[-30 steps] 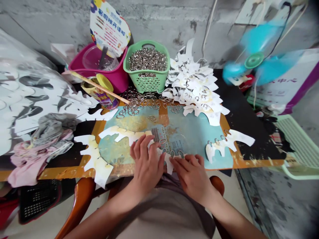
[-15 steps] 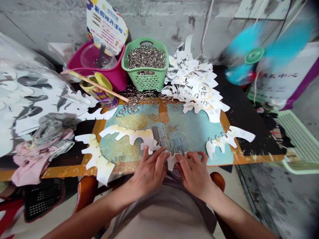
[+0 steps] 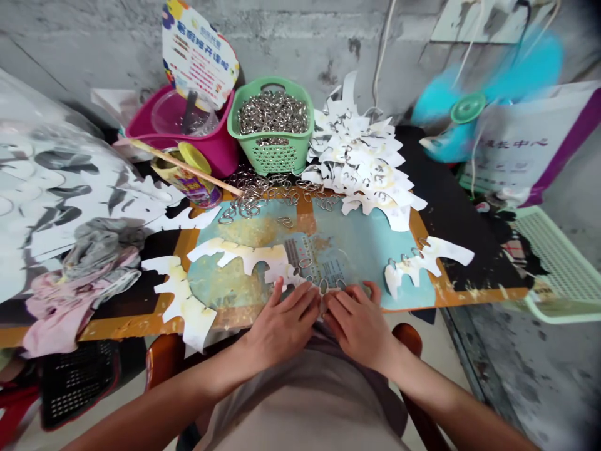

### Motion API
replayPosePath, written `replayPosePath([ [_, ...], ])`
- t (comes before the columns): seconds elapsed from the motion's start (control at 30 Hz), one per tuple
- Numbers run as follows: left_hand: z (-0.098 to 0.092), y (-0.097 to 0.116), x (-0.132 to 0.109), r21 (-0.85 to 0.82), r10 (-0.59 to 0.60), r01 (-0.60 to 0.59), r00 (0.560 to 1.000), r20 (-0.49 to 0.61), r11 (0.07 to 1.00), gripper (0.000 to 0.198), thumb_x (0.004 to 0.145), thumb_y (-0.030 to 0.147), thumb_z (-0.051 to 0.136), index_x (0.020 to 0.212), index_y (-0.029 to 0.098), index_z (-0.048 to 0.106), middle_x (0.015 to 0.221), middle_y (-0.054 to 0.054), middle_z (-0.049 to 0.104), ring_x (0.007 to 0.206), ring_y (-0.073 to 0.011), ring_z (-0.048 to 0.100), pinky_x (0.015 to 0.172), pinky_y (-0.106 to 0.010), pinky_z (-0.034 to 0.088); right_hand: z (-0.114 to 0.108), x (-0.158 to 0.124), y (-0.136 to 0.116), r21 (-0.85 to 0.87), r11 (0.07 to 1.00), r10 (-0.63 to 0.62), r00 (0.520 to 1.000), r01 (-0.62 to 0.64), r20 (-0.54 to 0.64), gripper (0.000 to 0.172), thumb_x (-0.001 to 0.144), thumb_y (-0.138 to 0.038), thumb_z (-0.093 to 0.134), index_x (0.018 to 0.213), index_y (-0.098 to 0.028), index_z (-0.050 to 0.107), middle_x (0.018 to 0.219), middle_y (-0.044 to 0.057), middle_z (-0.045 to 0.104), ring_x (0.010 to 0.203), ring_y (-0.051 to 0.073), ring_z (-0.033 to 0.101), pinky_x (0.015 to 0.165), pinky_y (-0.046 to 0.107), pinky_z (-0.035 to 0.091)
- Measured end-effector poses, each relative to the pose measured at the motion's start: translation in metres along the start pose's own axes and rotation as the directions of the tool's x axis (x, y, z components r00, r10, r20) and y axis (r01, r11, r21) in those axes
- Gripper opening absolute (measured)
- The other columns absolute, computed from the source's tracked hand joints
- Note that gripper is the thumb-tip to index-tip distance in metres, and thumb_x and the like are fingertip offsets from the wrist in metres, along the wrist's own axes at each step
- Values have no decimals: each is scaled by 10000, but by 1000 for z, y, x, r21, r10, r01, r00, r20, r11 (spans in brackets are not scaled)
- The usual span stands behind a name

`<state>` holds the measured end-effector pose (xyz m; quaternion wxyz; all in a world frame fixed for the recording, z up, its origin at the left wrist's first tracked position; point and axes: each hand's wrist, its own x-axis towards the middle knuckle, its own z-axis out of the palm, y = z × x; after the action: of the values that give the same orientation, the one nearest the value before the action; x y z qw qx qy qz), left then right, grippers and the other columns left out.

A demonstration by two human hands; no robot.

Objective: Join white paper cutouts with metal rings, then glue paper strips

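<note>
My left hand (image 3: 282, 321) and my right hand (image 3: 359, 322) lie close together at the near edge of the teal and orange mat (image 3: 370, 247). Their fingertips meet over a white cut card piece (image 3: 283, 274), which both hands press and grip. Small metal rings (image 3: 323, 287) sit along that card's edge just beyond my fingers. Most of the card is hidden under my hands.
A green basket (image 3: 277, 156) full of metal rings stands at the back, with loose rings (image 3: 263, 188) spilled before it. A stack of white cards (image 3: 361, 163) lies to its right. More cards (image 3: 422, 260) (image 3: 183, 300), a pink tub (image 3: 220, 147), a jar (image 3: 188, 175), cloths (image 3: 79, 275) and a spinning blue fan (image 3: 469, 106) surround the mat.
My left hand has slid back toward me and to the right. Both hands have closed together over the card's tab, which showed between them earlier.
</note>
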<state>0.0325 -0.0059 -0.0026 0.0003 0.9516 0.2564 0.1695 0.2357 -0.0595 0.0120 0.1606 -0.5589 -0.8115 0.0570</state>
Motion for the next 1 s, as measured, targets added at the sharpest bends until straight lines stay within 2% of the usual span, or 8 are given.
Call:
replayPosePath([
  [0.27,-3,0,1,-22,-25,25,999,22,999,308,869,185,541,1150,152,662,1251,-112,681,1291,-270,522,1210,-582,-117,7,-4,4,-27,998,-60,997,59,-41,217,950,-230,556,1143,-233,654,1099,59,711,1017,274,546,1039,579,214],
  [0.37,-3,-1,3,-29,-19,19,1000,14,999,304,871,176,534,1146,149,659,1241,-110,683,1292,-273,517,1205,-583,-134,-3,0,15,145,987,-69,997,74,-41,183,953,-234,547,1092,-260,663,1022,34,729,1016,274,567,1060,597,244],
  [0.43,-4,0,4,-39,-23,23,1000,-7,999,295,878,186,528,1139,143,660,1229,-122,683,1291,-280,511,1196,-594,-147,-12,-2,26,359,933,9,993,33,-114,238,972,-205,498,1161,-274,625,990,22,734,994,243,604,1037,530,365],
  [0.5,-4,1,6,-42,-47,45,998,-43,998,275,880,204,532,1110,143,671,1228,-146,670,1291,-297,505,1189,-620,-128,-19,-6,36,517,854,221,942,-61,-253,324,980,-161,460,1270,-268,558,1047,41,724,957,210,641,925,424,498],
  [0.57,-4,2,7,-41,-76,73,994,-74,997,249,878,220,541,1070,147,683,1237,-165,649,1289,-309,503,1186,-636,-108,-21,-13,43,539,836,346,862,-103,-372,371,961,-138,486,1306,-266,537,1118,67,702,951,208,658,837,380,550],
  [0.6,-4,2,8,-44,-85,81,992,-90,996,238,877,225,544,1050,149,688,1239,-169,640,1288,-312,503,1185,-637,-103,-19,-15,44,507,857,325,857,-88,-400,388,945,-129,513,1304,-272,544,1131,70,698,965,217,659,828,381,558],
  [0.77,-12,3,19,-134,-155,139,982,-112,981,187,855,187,546,946,172,708,1242,-160,606,1303,-323,485,1184,-657,-38,0,-23,44,361,930,36,959,70,-280,554,916,-74,537,1424,-280,457,1110,67,727,1049,250,641,846,408,574],
  [1.0,-14,8,35,-236,-362,326,923,-133,916,164,882,269,627,754,207,711,1235,-126,566,1296,-334,470,1165,-691,87,9,-26,45,406,914,94,968,9,-233,585,922,-97,551,1460,-272,400,1103,73,708,1062,248,639,876,424,572],
])
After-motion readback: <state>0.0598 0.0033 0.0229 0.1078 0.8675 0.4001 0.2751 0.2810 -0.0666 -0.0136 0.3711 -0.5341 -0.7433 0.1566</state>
